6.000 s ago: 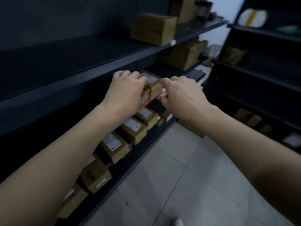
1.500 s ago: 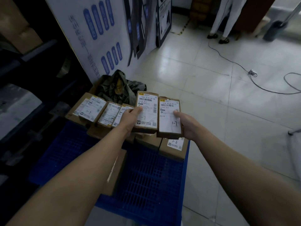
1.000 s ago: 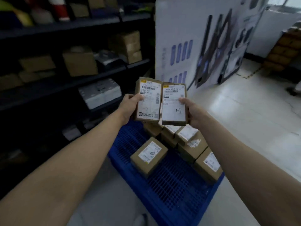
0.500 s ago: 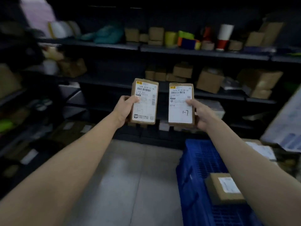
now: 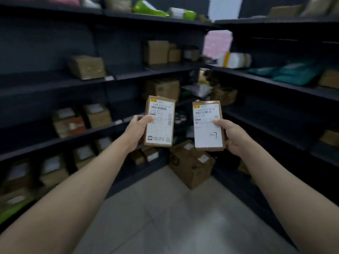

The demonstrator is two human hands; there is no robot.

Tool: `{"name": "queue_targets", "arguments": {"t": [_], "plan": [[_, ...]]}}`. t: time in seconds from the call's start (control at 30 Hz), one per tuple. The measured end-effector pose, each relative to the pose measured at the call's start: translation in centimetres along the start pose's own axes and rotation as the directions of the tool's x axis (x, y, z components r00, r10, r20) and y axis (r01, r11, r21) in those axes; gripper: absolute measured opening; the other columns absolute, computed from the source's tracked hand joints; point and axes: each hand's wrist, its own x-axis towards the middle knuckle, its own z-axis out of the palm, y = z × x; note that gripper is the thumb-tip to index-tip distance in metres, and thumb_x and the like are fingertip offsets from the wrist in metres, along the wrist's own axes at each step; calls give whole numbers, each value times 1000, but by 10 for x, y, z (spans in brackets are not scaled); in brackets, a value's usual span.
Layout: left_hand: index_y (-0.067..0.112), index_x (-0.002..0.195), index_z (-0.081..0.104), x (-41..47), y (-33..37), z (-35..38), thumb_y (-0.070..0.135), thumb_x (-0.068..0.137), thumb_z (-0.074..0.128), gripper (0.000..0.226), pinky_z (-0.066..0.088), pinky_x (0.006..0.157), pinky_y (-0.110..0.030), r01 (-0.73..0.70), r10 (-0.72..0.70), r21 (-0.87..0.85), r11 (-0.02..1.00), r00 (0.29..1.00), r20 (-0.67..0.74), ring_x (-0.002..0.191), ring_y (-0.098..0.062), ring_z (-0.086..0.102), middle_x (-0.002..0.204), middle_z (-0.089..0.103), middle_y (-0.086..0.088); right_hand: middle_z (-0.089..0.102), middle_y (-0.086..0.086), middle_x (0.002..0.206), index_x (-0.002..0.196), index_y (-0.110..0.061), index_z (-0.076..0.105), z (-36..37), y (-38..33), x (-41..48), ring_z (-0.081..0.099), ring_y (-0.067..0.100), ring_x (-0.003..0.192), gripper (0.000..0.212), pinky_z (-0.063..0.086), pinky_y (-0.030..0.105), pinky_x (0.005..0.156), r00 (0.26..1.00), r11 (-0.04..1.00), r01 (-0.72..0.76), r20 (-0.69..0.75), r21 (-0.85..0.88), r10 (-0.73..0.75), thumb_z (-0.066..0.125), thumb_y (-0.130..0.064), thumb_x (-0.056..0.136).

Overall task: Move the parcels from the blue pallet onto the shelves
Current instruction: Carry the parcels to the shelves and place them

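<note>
Head view. Biggest change: the view has swung off the blue pallet, which showed low at the right half a second ago and is out of frame now. It now faces the dark shelves [image 5: 45,85], two runs meeting in a corner. Landmark for positions: the big carton [image 5: 190,167] standing on the tiled floor [image 5: 174,217] in that corner. One run of shelves lies left of the carton, the other right of it; both carry boxes and bags, with bare board between them. Left parcel [image 5: 159,121]: held upright, above and a little left of the carton. Right parcel [image 5: 208,125]: upright, above the carton and slightly to its right. The two were almost edge to edge half a second ago; a clear gap separates them now. Left hand [image 5: 135,131]: thumb across the label face, fingers wrapped behind, gripping the left parcel by its left edge. Right hand [image 5: 233,138]: the same grip mirrored on the right parcel. Neither grip has changed over the last second and a half. Labels [image 5: 208,138]: both face the camera, each with a handwritten "1-7". Judgement: pickup is finished for this pair and the carry is under way. Neither parcel touches a shelf yet, so placement is outstanding, presumably at whatever slot "1-7" marks, which I cannot pick out here.
</note>
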Motion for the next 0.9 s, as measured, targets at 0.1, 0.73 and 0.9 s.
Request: {"name": "queue_targets", "arguments": {"t": [0.1,0.73,0.9], "plan": [[17,102,48,7,8,-65,30,86,60,24,53,48,-28,11,-8,27,1000,994,-106,66,-17,73,74,75,1,73,10,104,121,-14,61,63,0,36,72,29,89,34,58,45,76,996,1000,-7,91,-5,7,64,-25,89],[18,114,43,44,42,-321,31,89,59,33,55,50,-28,-38,27,-1,999,720,-694,70,-17,73,91,72,-6,76,4,94,122,-21,58,421,3,170,74,24,85,38,57,49,84,736,984,43,671,-175,87,68,-28,86],[17,115,43,60,27,-358,32,88,60,34,59,59,-36,-6,-35,-52,999,656,-754,74,-22,73,93,72,-8,77,2,87,120,-23,59,478,14,191,74,21,77,38,60,38,64,682,965,73,719,-251,136,69,-31,84]]}}
